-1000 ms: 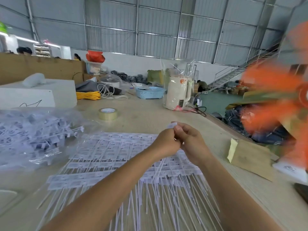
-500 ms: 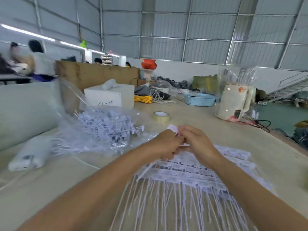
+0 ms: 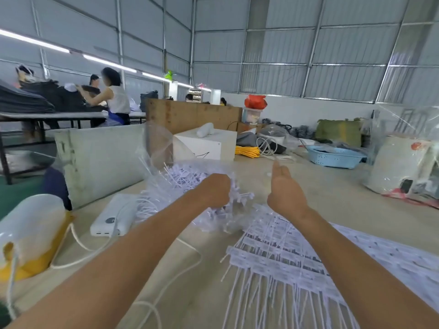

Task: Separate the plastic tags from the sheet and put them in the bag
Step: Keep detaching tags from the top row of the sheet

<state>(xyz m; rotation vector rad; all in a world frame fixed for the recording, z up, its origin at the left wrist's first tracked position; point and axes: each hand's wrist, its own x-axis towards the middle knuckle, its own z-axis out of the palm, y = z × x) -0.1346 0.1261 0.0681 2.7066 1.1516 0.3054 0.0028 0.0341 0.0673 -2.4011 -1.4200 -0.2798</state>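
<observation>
Head view. Drop-off step, I judge: the left hand (image 3: 215, 189) is curled at the mouth of the clear bag (image 3: 166, 148), over the heap of loose tags (image 3: 180, 179); whether it holds a tag I cannot tell. The right hand (image 3: 283, 191) hangs in the air beside it, fingers straight, holding nothing. The sheet (image 3: 285, 252) lies on the table (image 3: 332, 191), near the right forearm, many tags uncut.

Next move probably calls for both hands back on the sheet.

Against 0.5 s ago: the 2 hands, then pinched together over the sheet, are apart, the left gone to the bag.
</observation>
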